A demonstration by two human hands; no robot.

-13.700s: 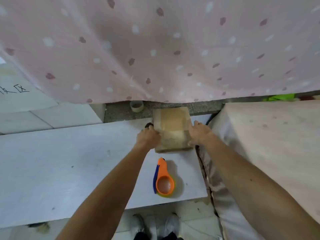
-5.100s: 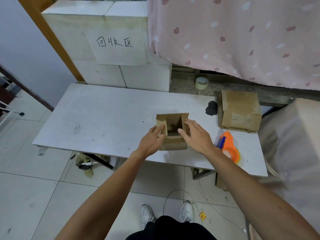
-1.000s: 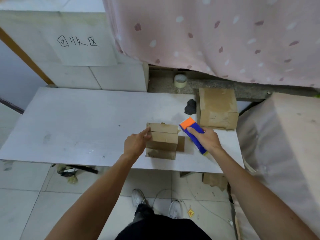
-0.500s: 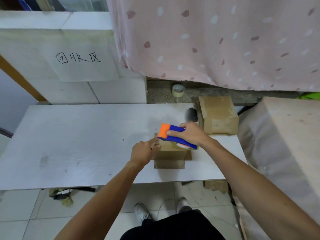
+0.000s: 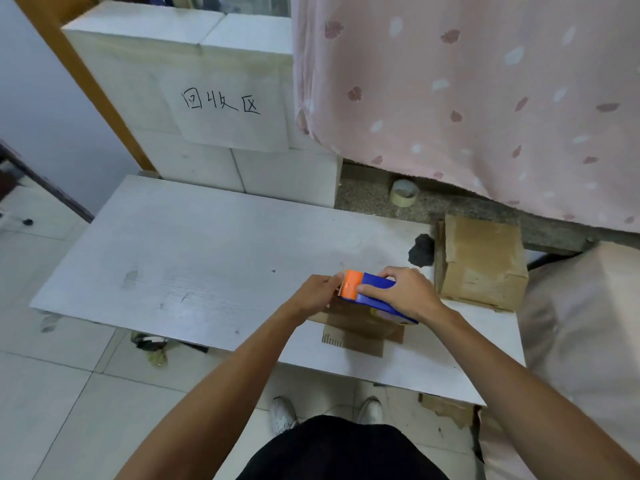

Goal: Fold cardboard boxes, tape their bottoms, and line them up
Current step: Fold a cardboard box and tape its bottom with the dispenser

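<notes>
A small folded cardboard box [image 5: 356, 327] lies on the white table [image 5: 207, 265] near its front edge, mostly hidden under my hands. My right hand [image 5: 405, 292] grips an orange and blue tape dispenser [image 5: 367, 289] above the box. My left hand [image 5: 317, 294] is at the dispenser's orange end, its fingers pinching there; the tape end itself is too small to make out. A finished taped box [image 5: 481, 261] stands at the table's back right corner.
A spare tape roll [image 5: 403, 192] sits on the stone ledge behind the table. A black lump [image 5: 420, 251] lies beside the finished box. White blocks with a handwritten label [image 5: 221, 105] rise at the back left, a pink curtain [image 5: 467, 98] at the back right.
The dispenser went from beside the box to above it. My left hand left the box's flap and came up to the dispenser's orange end. The view shifted left.
</notes>
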